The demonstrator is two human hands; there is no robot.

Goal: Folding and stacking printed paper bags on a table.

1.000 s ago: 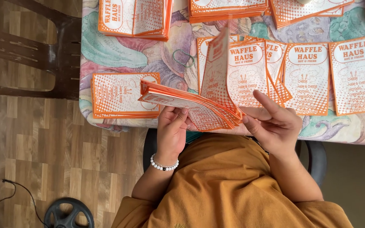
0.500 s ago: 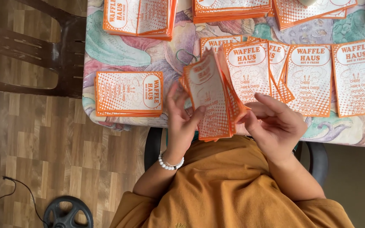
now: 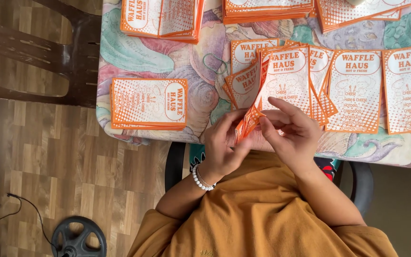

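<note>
Both hands, left hand point(image 3: 222, 147) and right hand point(image 3: 291, 131), fingers pinching fanned orange paper bags point(image 3: 281, 81); another stack point(image 3: 148, 103) at 9 o'clock on tabletop point(image 3: 200, 81).

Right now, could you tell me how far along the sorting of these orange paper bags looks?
Done: squared stacks lie on the table, one at the near left and more along the far edge. In hand: the left hand and right hand hold a fanned bundle. Left: loose overlapping bags to the right.

left hand point(image 3: 222, 147) and right hand point(image 3: 291, 133) meet — fingers pinched, wrists bent inward.
</note>
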